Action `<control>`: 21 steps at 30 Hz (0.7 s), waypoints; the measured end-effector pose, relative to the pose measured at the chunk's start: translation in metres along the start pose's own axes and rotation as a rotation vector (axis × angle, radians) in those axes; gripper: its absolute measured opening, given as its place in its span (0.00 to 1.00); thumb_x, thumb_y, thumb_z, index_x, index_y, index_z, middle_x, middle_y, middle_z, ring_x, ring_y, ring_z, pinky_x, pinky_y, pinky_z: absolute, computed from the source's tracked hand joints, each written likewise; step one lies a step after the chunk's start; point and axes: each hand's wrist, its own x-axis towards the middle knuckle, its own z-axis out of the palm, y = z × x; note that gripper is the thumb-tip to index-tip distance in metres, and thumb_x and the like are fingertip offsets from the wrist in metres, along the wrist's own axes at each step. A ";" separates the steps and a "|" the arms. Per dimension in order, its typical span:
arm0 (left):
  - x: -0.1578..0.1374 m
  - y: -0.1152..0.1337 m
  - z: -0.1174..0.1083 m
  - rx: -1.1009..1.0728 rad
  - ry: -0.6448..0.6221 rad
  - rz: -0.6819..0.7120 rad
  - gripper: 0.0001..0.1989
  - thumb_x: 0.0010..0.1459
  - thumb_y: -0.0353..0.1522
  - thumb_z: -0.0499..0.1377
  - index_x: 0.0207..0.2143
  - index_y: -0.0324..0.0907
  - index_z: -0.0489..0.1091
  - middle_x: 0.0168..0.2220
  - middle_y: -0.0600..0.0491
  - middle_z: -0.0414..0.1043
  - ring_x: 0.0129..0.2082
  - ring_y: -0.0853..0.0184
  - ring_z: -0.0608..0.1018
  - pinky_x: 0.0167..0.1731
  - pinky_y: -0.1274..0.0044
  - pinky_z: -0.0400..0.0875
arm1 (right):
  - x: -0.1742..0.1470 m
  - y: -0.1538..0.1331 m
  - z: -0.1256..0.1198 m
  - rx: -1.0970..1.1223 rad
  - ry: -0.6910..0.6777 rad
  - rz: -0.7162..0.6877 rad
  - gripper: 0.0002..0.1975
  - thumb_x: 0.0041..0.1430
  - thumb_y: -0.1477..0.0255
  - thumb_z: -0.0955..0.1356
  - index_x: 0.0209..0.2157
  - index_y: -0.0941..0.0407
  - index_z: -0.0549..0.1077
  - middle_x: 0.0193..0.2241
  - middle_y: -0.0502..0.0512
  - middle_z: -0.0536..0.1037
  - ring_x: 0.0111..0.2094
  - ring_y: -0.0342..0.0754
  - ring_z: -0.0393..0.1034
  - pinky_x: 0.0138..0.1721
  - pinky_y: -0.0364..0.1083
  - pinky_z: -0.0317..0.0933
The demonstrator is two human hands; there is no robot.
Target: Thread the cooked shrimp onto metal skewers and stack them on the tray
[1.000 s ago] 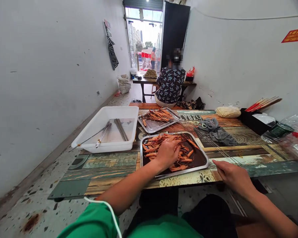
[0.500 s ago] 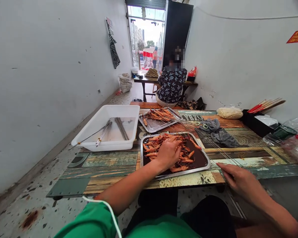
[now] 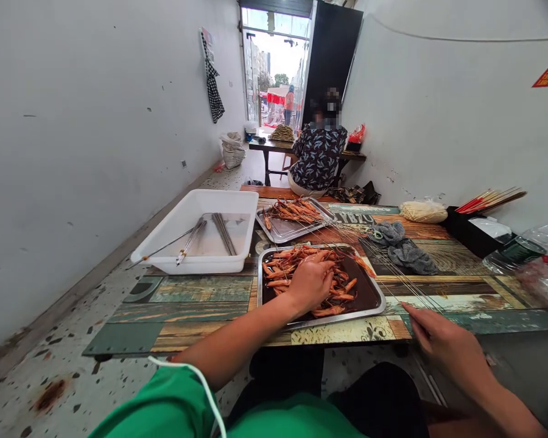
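Bare left forearm extends forward and inward, wrist nearly straight. Bare left hand lies back upward, fingers bent and bunched downward, fingertips largely hidden. Bare right hand is well apart, to its right and nearer the body, thumb and forefinger pinched, directed toward the left hand. Bare right forearm slants rearward and outward behind it.

- White wall, scuffed and chipped: left of the left hand.
- Second white wall, bearing a cable: beyond the right hand.
- Terrazzo floor, dark-flecked: left of the left hand.
- Table, patchwork wood pattern: beneath the left hand.
- Dark table: far beyond the left hand.
- Glazed doorway, daylit, black panel alongside: farthest from both hands.
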 end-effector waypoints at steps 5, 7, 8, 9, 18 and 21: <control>0.001 0.000 0.001 0.003 0.008 0.009 0.13 0.55 0.28 0.53 0.41 0.40 0.73 0.51 0.46 0.69 0.51 0.62 0.71 0.53 0.69 0.65 | 0.013 -0.015 0.019 -0.239 -0.109 -0.079 0.16 0.58 0.77 0.61 0.46 0.58 0.73 0.30 0.54 0.79 0.22 0.45 0.72 0.17 0.43 0.52; 0.001 0.000 0.000 0.002 0.009 0.005 0.13 0.55 0.28 0.53 0.41 0.41 0.73 0.50 0.46 0.69 0.51 0.62 0.71 0.52 0.69 0.66 | 0.016 -0.020 0.022 -0.242 -0.140 -0.134 0.17 0.55 0.81 0.62 0.46 0.59 0.73 0.28 0.53 0.78 0.21 0.46 0.71 0.17 0.43 0.50; 0.001 0.000 0.000 0.001 0.009 0.000 0.13 0.55 0.28 0.53 0.41 0.41 0.73 0.50 0.46 0.69 0.51 0.62 0.71 0.52 0.68 0.66 | 0.017 -0.021 0.023 -0.241 -0.152 -0.162 0.18 0.54 0.83 0.62 0.46 0.60 0.73 0.29 0.53 0.78 0.21 0.45 0.70 0.18 0.43 0.50; 0.001 0.000 -0.001 0.001 0.010 -0.005 0.13 0.56 0.28 0.53 0.41 0.41 0.73 0.50 0.46 0.69 0.51 0.62 0.71 0.52 0.68 0.66 | 0.018 -0.022 0.024 -0.238 -0.162 -0.187 0.20 0.52 0.84 0.62 0.46 0.60 0.73 0.30 0.54 0.78 0.21 0.45 0.70 0.19 0.44 0.51; 0.000 0.000 -0.003 -0.019 0.024 0.001 0.13 0.56 0.28 0.53 0.42 0.41 0.73 0.50 0.46 0.69 0.51 0.62 0.71 0.51 0.69 0.67 | 0.017 -0.005 0.015 -0.163 -0.127 -0.188 0.16 0.58 0.77 0.60 0.45 0.57 0.72 0.28 0.54 0.77 0.20 0.43 0.69 0.18 0.41 0.50; 0.001 0.002 -0.005 -0.011 0.025 0.007 0.13 0.55 0.28 0.53 0.41 0.40 0.73 0.50 0.46 0.69 0.50 0.62 0.72 0.51 0.70 0.66 | 0.007 0.001 0.010 -0.100 -0.061 -0.114 0.17 0.61 0.73 0.57 0.47 0.55 0.72 0.31 0.55 0.78 0.24 0.45 0.72 0.19 0.41 0.53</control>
